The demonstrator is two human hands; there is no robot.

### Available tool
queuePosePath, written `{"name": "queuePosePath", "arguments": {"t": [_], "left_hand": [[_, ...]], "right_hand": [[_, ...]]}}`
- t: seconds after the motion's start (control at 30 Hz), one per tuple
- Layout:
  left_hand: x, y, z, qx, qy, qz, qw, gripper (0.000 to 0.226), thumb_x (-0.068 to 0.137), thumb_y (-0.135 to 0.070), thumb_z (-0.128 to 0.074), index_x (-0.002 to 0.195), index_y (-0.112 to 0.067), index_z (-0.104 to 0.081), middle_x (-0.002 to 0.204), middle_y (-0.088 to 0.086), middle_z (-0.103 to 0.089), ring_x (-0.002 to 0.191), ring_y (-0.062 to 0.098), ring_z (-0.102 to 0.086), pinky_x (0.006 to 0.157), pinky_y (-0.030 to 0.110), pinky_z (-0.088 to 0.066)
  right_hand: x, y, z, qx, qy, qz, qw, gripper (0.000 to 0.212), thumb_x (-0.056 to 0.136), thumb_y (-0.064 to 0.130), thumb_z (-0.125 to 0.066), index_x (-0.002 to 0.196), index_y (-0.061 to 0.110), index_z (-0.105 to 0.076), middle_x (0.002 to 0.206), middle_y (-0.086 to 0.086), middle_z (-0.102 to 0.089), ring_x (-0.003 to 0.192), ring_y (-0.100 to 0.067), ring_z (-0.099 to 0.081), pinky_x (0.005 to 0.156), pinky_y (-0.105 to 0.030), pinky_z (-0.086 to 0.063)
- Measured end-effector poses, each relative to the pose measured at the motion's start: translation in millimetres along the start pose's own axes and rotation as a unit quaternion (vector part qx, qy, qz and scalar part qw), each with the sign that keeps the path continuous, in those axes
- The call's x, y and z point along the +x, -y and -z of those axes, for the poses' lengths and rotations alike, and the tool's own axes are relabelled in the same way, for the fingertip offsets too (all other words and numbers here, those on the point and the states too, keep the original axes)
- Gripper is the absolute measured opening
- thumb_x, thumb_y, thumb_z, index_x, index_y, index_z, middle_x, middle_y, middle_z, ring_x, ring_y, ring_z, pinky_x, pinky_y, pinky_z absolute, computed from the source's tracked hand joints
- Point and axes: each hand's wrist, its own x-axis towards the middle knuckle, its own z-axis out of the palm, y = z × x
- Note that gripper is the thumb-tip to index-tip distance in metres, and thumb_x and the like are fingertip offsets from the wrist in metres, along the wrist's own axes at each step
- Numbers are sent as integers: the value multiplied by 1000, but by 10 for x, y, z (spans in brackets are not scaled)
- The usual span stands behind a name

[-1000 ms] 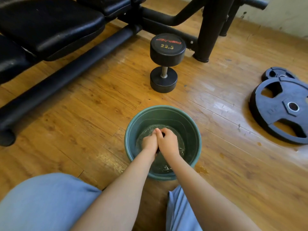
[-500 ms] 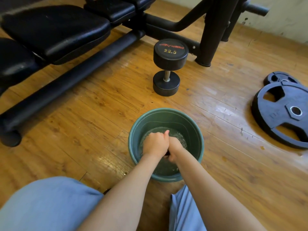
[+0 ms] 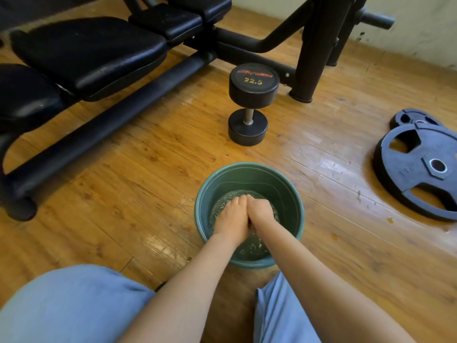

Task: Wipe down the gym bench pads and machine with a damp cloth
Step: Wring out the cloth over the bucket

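Note:
A green bucket (image 3: 248, 166) with soapy water stands on the wooden floor in front of my knees. Both hands are down in the water, pressed side by side. My left hand (image 3: 233, 217) and my right hand (image 3: 262, 211) have their fingers curled around a dark cloth (image 3: 250, 224); only a sliver of it shows between them. The black bench pads (image 3: 91, 53) lie at the upper left on the machine's black frame (image 3: 103, 129), well away from my hands.
A 22.5 dumbbell (image 3: 249, 105) stands on end just beyond the bucket. Two black weight plates (image 3: 420, 174) lie on the floor at the right. The machine's upright post (image 3: 314, 45) rises behind the dumbbell. My knees in light blue fill the lower edge.
My hands have kept working together in the water, the left sliding back beside the right. The view has tilted up a little, showing more of the bench.

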Motion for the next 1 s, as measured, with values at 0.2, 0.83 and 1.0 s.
{"name": "queuePosePath", "arguments": {"t": [0.2, 0.83, 1.0], "left_hand": [[-5, 49, 154, -60, 62, 41, 995, 12, 87, -10, -47, 82, -9, -58, 85, 10, -64, 77, 25, -58, 59, 30, -41], [13, 66, -46, 81, -94, -167, 978, 54, 78, -3, -65, 130, -7, -51, 120, 9, -59, 112, 25, -56, 89, 36, -47], [116, 102, 238, -425, 203, 50, 881, 14, 87, 9, -54, 88, -5, -59, 74, 10, -59, 57, 7, -56, 50, 20, -40]], "right_hand": [[-67, -78, 13, -228, -43, 187, 955, 50, 96, 30, -43, 50, 12, -43, 57, -6, -49, 57, -22, -47, 60, -28, -37], [-1, 185, 341, -169, 86, -109, 976, 40, 92, 7, -40, 53, 11, -34, 37, -4, -38, 26, -10, -30, 29, -11, -18], [8, 200, 304, -48, 19, -28, 998, 32, 95, 15, -46, 62, 18, -43, 39, 0, -52, 45, 1, -55, 58, -17, -47]]}}
